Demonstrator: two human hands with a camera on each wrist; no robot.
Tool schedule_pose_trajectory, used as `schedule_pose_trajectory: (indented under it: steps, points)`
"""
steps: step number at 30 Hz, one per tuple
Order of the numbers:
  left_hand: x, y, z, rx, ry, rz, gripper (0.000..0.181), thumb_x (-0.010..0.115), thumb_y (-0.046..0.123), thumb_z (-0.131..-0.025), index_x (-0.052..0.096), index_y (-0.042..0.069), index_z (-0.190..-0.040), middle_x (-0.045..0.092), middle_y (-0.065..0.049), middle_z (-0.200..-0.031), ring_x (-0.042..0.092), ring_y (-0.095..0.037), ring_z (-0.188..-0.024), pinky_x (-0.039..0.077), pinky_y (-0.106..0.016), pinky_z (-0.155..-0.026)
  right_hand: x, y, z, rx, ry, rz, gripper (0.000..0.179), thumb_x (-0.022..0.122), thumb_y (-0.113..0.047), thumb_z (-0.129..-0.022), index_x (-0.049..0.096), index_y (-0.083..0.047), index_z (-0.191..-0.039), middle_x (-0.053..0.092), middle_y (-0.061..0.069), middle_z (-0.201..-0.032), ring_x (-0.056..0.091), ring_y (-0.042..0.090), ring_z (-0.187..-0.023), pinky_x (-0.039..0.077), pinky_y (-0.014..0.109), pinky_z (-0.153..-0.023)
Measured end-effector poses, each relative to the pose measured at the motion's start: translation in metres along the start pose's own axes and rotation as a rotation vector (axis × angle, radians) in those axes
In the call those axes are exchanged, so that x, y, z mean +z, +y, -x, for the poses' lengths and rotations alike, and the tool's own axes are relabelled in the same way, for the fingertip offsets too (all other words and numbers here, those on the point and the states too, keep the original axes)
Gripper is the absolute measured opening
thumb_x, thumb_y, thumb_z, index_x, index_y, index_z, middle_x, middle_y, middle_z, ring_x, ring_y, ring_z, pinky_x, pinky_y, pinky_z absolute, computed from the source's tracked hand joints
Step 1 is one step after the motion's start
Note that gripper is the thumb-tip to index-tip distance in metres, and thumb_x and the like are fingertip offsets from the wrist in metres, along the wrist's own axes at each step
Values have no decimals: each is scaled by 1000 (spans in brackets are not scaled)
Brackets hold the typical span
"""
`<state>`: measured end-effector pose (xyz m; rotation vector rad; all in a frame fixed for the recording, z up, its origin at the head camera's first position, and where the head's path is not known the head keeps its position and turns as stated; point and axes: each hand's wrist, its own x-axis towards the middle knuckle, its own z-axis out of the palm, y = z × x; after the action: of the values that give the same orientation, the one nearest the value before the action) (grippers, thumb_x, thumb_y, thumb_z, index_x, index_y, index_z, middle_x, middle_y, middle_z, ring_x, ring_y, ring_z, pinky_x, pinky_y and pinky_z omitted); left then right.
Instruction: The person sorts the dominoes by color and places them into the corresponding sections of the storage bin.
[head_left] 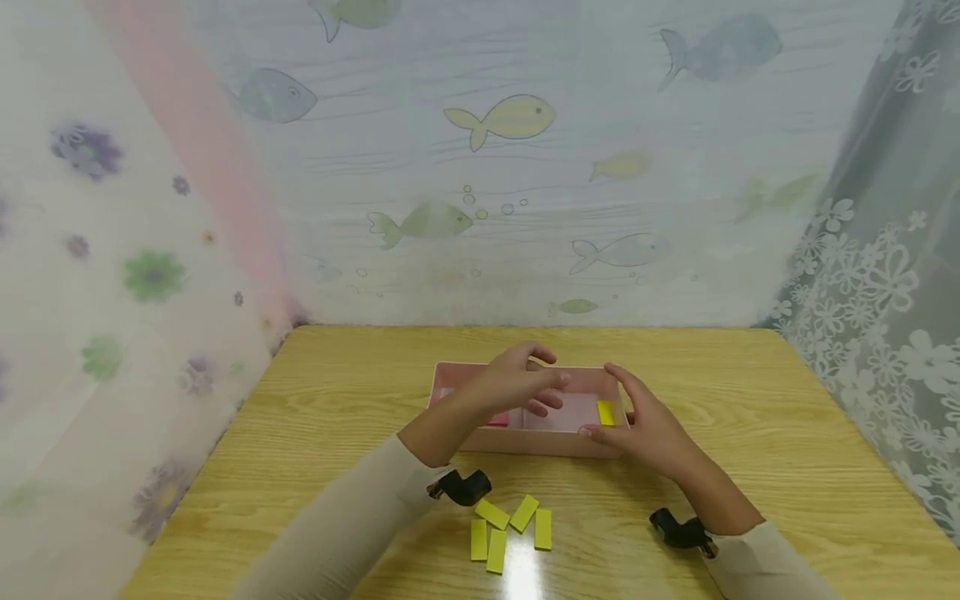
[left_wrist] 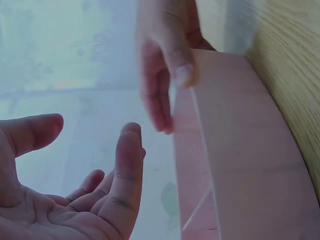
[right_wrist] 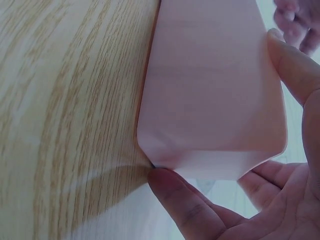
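A long pink box point(head_left: 555, 444) with a divider stands on the table. Around its right end curls my right hand point(head_left: 648, 427), the thumb on the near rim and a finger at the far corner; in the right wrist view other fingers point(right_wrist: 187, 207) touch the end wall. My left hand point(head_left: 521, 385) hovers over the box's middle, fingers spread and loosely bent, holding nothing. A yellow tile point(head_left: 605, 412) is at the right end of the right compartment. A red tile point(head_left: 498, 419) shows partly in the left compartment, the rest hidden by the left arm.
Several yellow tiles point(head_left: 496, 551) lie loose on the wooden table point(head_left: 337, 375), nearer to me than the box. Behind the table hangs a fish-patterned curtain point(head_left: 420, 275). Flowered fabric point(head_left: 150, 275) borders the left side, and lacy fabric point(head_left: 892, 292) the right.
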<state>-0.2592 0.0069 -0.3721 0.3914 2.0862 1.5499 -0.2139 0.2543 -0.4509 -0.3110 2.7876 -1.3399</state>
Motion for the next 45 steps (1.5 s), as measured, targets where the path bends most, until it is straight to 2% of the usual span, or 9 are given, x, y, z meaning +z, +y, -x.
schedule_pose_trajectory:
  steps: [3, 6, 11, 15, 18, 22, 33, 40, 45]
  points:
    - [-7, -1, 16, 50, -6, 4, 55, 75, 37, -96, 51, 12, -139, 71, -9, -123, 77, -21, -94, 63, -47, -87, 1, -2, -1, 4, -4, -7, 109, 83, -53, -84, 19, -21, -166, 22, 14, -171, 41, 49, -145, 48, 66, -105]
    - [-12, -4, 30, 72, 9, -17, 50, 74, 37, -96, 54, 14, -135, 71, -6, -120, 76, -23, -93, 63, -44, -84, 2, -3, -2, 4, -2, -7, 109, 83, -53, -83, 20, -21, -166, 22, 14, -171, 43, 50, -143, 50, 65, -104]
    - [-16, -15, 47, 122, 24, -18, 36, 71, 25, -98, 60, 7, -127, 69, -10, -116, 74, -25, -98, 63, -41, -83, 6, -4, -3, 5, -6, -8, 110, 84, -54, -82, 20, -23, -166, 21, 13, -171, 52, 52, -134, 57, 58, -95]
    - [-20, -28, 56, 178, 35, -24, 34, 72, 19, -96, 63, 1, -123, 69, -12, -114, 73, -22, -100, 64, -38, -82, 7, -3, -3, -4, -3, -8, 110, 83, -56, -82, 20, -24, -166, 21, 11, -172, 41, 49, -145, 52, 62, -102]
    - [-23, -37, 62, 215, 62, -84, 32, 75, 22, -94, 68, 3, -119, 71, -9, -111, 71, -19, -99, 62, -33, -84, 8, -2, -4, -13, 3, -4, 110, 83, -58, -81, 21, -24, -166, 22, 11, -171, 34, 46, -150, 48, 66, -106]
    - [-25, -48, 70, 224, 82, -154, 30, 78, 25, -92, 72, 7, -115, 73, -3, -108, 68, -16, -100, 58, -28, -86, 9, -2, -3, -9, -5, -1, 110, 83, -58, -82, 20, -26, -166, 21, 11, -172, 34, 47, -150, 47, 67, -106]
    - [-19, -68, 67, 187, 16, -212, 23, 84, 20, -88, 73, 8, -104, 74, 1, -95, 72, -16, -91, 60, -25, -79, 4, 0, -2, -4, -1, 20, 109, 82, -55, -84, 18, -24, -166, 20, 12, -172, 32, 46, -151, 46, 67, -108]
    - [-8, -77, 65, 130, -31, -360, 25, 86, 25, -86, 75, 10, -103, 72, 8, -93, 70, -7, -87, 59, -24, -76, 2, -1, -1, 3, -2, 21, 108, 82, -56, -84, 18, -24, -166, 20, 13, -172, 38, 49, -147, 47, 67, -107]
    - [2, -86, 62, 105, -71, -371, 24, 88, 18, -83, 75, 8, -100, 71, 7, -88, 68, -7, -82, 59, -23, -69, 2, 0, 0, 12, -3, 27, 106, 81, -53, -86, 18, -25, -166, 20, 13, -172, 41, 50, -145, 47, 67, -106]
